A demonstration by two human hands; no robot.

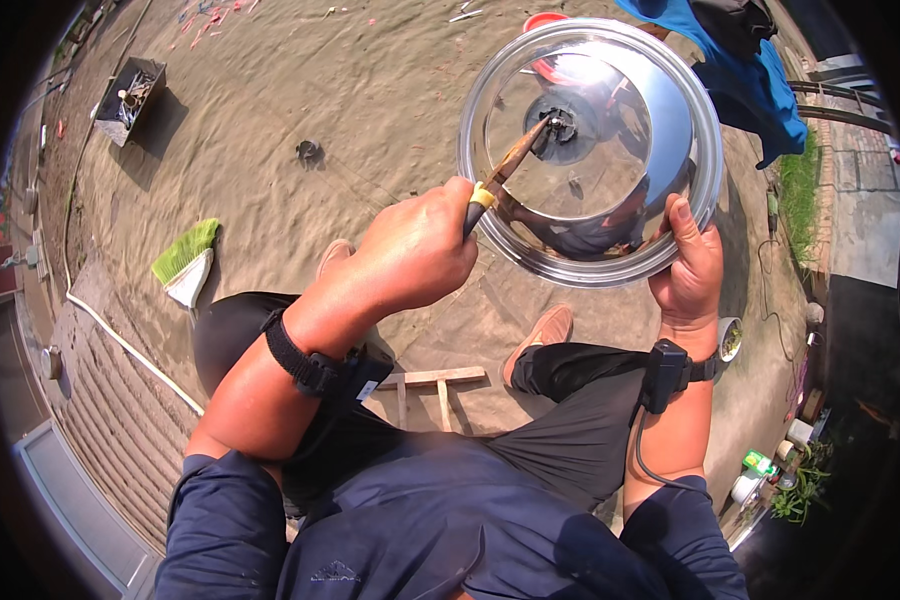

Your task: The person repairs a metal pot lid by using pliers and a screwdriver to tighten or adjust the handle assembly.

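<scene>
I sit over a sandy floor and hold up a shiny round steel lid (660,120), its hollow underside turned toward me. My right hand (692,270) grips the lid's lower right rim, thumb on the inside. My left hand (415,250) is closed round a slim tool (515,160) with a brown shaft and a yellow band. The tool's tip rests on the dark fitting (562,125) at the centre of the lid. Both wrists wear black straps with small devices.
A wooden stool frame (435,385) stands between my legs. A green brush (185,260), a black box (130,95) and a small dark object (310,152) lie to the left. A blue cloth (760,80) hangs at the upper right. Bottles and plants (770,475) sit at the lower right.
</scene>
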